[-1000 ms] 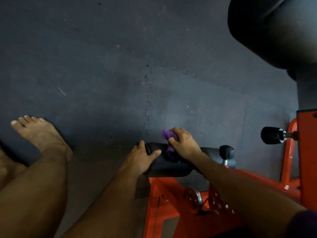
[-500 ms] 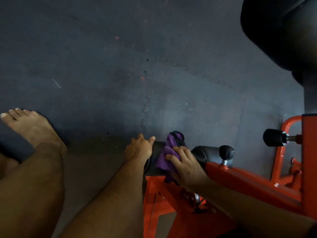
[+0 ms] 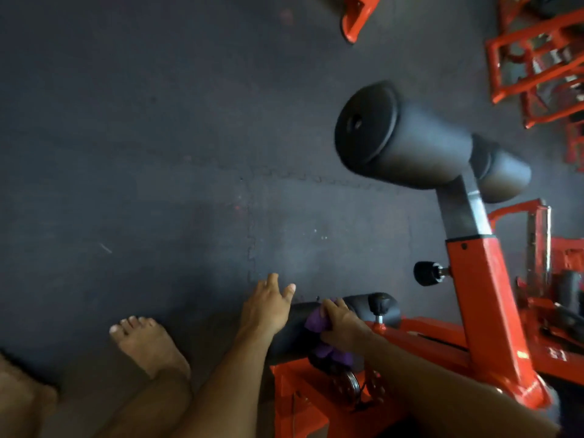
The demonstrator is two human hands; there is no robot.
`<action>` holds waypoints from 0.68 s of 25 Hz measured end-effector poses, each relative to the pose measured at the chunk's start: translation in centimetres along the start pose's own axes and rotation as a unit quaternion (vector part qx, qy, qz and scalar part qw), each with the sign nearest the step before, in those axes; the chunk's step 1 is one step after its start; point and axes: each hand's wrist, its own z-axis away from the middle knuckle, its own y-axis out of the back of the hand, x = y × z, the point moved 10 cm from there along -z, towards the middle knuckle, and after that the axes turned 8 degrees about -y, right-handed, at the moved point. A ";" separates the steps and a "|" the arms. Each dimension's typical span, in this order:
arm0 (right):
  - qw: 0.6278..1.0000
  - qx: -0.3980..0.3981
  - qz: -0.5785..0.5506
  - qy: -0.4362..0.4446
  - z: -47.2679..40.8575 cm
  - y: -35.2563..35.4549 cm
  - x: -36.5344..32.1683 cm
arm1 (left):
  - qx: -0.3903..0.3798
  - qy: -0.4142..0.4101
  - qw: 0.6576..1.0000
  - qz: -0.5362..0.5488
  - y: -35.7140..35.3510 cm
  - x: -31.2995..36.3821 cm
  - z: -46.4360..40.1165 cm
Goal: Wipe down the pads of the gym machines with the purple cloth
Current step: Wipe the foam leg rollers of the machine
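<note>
Nearest, a bare foot [image 3: 148, 346] planted on the dark rubber floor [image 3: 158, 153], left of both sets of fingers, likely for balance while crouching low. Just ahead, left hand [image 3: 268, 308] resting against the end of the low black cylindrical foam pad [image 3: 357, 306], fingers [image 3: 275, 281] straight and spread, gripping nothing; probably there to steady the roller against turning under the wipe. Directly right of it, right hand [image 3: 343, 327] curled over the crumpled purple cloth [image 3: 316, 324], pressing it onto the roller's top and near side, with a loose tail of cloth hanging below the fingers toward the orange steel frame [image 3: 493, 295]. Cloth bunched rather than spread flat, soft and thin-looking, so only a narrow band of pad covered at once. Pad surface matte black, smooth, dimly lit; dirt or wetness impossible to tell. Just right of the gripping fingers, a small black knob [image 3: 380, 306] on a short pin. Farther off and above the right fingers, a black adjustment knob [image 3: 425, 273] on the upright, then a large black padded roller [image 3: 407, 140] raised on a grey post, apparently not yet reached. Beyond, more orange frames [image 3: 537, 58], blurred.
</note>
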 end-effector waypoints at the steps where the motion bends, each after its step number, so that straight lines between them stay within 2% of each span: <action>1: 0.999 0.021 -0.032 0.014 1.7 1.9 -1.2 | 0.027 -0.028 0.999 0.001 2.1 1.4 1.2; 4: 0.983 0.078 -0.144 0.086 8.9 9.0 -6.1 | 0.081 -0.048 0.995 -0.027 9.0 3.2 7.0; 9: 0.939 0.117 -0.286 0.152 22.8 19.4 -11.5 | 0.116 0.004 0.991 -0.065 23.0 4.5 18.9; 13: 0.905 0.146 -0.361 0.173 32.7 28.3 -14.1 | 0.175 0.002 0.976 -0.128 36.5 10.2 27.6; 17: 0.849 0.190 -0.446 0.212 42.3 36.6 -16.5 | 0.212 -0.036 0.957 -0.193 48.0 18.3 34.7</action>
